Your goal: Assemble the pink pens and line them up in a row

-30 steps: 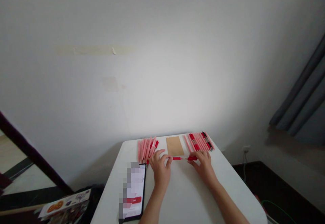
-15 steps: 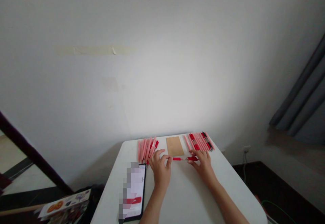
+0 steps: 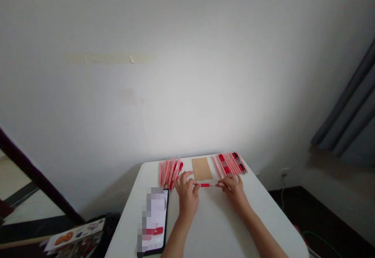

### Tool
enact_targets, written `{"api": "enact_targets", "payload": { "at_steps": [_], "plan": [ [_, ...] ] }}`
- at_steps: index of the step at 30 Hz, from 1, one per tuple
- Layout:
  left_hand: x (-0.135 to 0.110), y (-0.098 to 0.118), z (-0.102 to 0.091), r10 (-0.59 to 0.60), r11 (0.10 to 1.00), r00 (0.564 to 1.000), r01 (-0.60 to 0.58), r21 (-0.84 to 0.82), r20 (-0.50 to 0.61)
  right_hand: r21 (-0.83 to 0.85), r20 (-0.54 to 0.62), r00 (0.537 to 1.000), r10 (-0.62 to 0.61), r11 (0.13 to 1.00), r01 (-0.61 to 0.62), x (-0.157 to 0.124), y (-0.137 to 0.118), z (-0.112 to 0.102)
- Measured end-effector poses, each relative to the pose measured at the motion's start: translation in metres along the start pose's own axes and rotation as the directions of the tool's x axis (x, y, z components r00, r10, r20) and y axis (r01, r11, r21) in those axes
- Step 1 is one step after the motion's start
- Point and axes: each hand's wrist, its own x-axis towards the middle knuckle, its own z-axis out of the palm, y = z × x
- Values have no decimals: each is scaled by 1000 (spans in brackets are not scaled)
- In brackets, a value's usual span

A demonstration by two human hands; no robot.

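A slim red pen (image 3: pixel 205 185) lies level between my two hands, its middle showing a red section with a paler part toward the right. The thumb and fingers of my left hand (image 3: pixel 187 191) pinch its left end. On the other end, the fingertips of my right hand (image 3: pixel 232 189) are closed and hide the tip. Beyond my left hand is a loose bunch of pink and red pens (image 3: pixel 168 171). Past my right hand a row of pink, red and black pens (image 3: pixel 230 163) lies side by side. A brown paper card (image 3: pixel 202 168) sits between the two groups.
All this is on a white table (image 3: pixel 216 226) pushed near a pale wall (image 3: pixel 187 74). A phone (image 3: pixel 155 226) with a lit screen lies by my left forearm. At lower left a printed box (image 3: pixel 77 234) rests among clutter beside the table.
The pen has come slightly nearer to me. The red part at my right fingers, visible before, is now covered by them. My left hand has shifted slightly right.
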Motion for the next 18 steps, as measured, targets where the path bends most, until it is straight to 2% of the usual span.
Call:
{"api": "enact_targets", "payload": {
  "at_steps": [11,18],
  "plan": [
    [-1,3,0,-31,997,999,33,72,-24,-41,-29,999,-41,998,40,1,2,1],
    [-3,-1,2,-7,999,1000,6,48,1,-5,18,999,-51,999,51,0,0,0]
  ]
}}
